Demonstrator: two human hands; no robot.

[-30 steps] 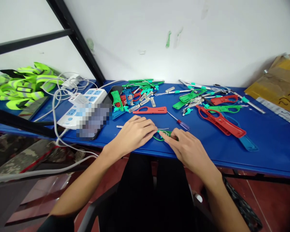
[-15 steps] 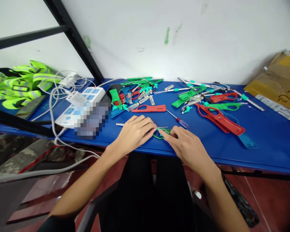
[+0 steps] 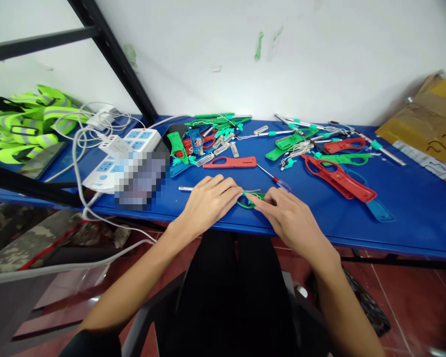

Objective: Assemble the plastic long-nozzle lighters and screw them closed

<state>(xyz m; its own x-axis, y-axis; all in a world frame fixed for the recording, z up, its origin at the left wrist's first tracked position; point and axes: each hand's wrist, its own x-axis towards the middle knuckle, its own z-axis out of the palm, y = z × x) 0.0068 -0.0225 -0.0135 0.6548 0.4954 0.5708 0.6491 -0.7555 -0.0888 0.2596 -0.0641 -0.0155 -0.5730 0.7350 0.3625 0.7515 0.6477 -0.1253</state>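
Note:
A green plastic casing half with a finger loop (image 3: 246,204), like those of long-nosed lighters, lies at the table's front edge with thin white wires and a small teal part in it. My left hand (image 3: 212,199) is closed over its left side, and a metal tube (image 3: 185,189) sticks out leftward from under the palm. From the right, my right hand (image 3: 290,213) grips the casing's other end, a fingertip pressing close to the teal part. Beyond the hands lie a screwdriver with a purple clear handle (image 3: 282,184) and a red casing half (image 3: 232,162).
Mixed casings, clear small tanks (image 3: 205,159) and wired tubes (image 3: 382,148) are heaped along the back of the blue table (image 3: 330,220). A power strip (image 3: 100,176) with cables stands left, near neon reflective straps (image 3: 29,121). At the right is a cardboard box (image 3: 427,124).
The camera view has shifted slightly. Both hands stay on the green casing, and the right fingertip has moved a little at the teal part.

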